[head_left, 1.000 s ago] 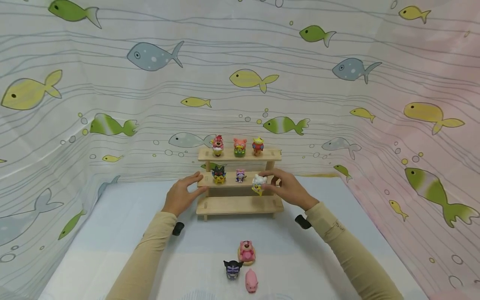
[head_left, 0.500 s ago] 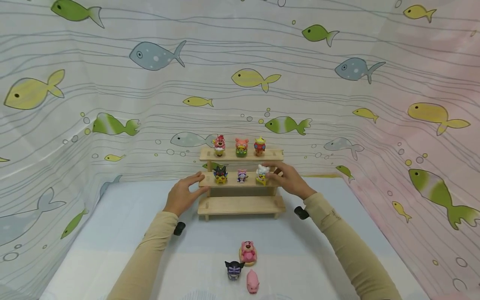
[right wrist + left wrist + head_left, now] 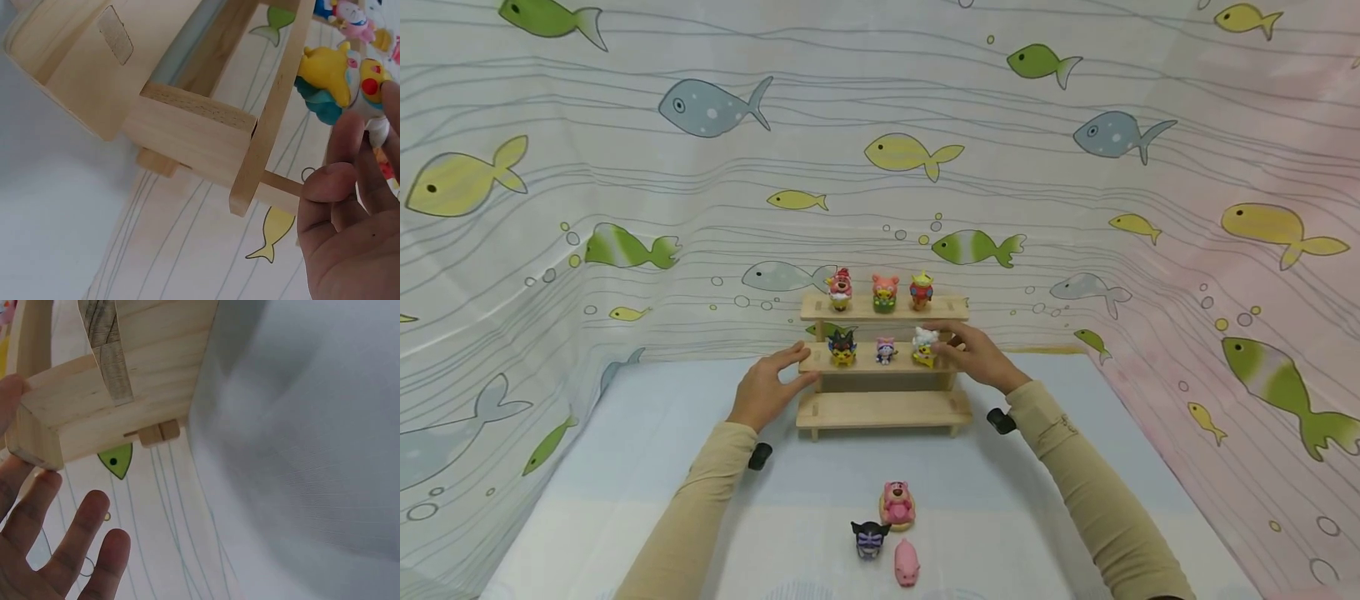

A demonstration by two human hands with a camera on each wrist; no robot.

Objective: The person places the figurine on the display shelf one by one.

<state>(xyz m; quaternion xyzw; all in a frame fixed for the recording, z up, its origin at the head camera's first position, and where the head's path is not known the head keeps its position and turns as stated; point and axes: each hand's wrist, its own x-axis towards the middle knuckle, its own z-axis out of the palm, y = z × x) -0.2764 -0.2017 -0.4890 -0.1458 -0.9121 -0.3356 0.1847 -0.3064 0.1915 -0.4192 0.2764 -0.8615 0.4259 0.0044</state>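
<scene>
A fish-printed curtain [image 3: 625,167] hangs on three sides of a pale blue table [image 3: 647,433], and a three-tier wooden shelf [image 3: 883,408] stands at the far middle of it.

Head view: one second ago the right hand [image 3: 979,360] held the white figurine [image 3: 924,347] low and tilted in front of the shelf's middle tier. The toy now stands upright on that tier's right end, with the fingers close around its right side. That tier looks filled, so I judge this placing nearly finished. The left hand [image 3: 765,388] has stayed at the shelf's left end, thumb and fingers resting against the middle board. Counted: three figurines on the top tier, three on the middle tier, namely a dark-and-yellow one [image 3: 842,347], a small pink one [image 3: 886,351] and the white one, and none on the bottom tier. In front of the shelf, well apart from it, stand three more: a pink bear [image 3: 897,503], a dark purple figure [image 3: 869,539] and a pink pig [image 3: 906,562]. That makes nine figurines and one shelf.

Left wrist view: the fingers [image 3: 75,544] are spread and relaxed below the shelf's board end [image 3: 94,412], with a fingertip at its corner, grasping nothing.

Right wrist view: the white figurine [image 3: 340,78] sits on the middle tier's edge, with curled fingers [image 3: 350,194] touching it. Whether they pinch it or have let go, I cannot tell.
</scene>
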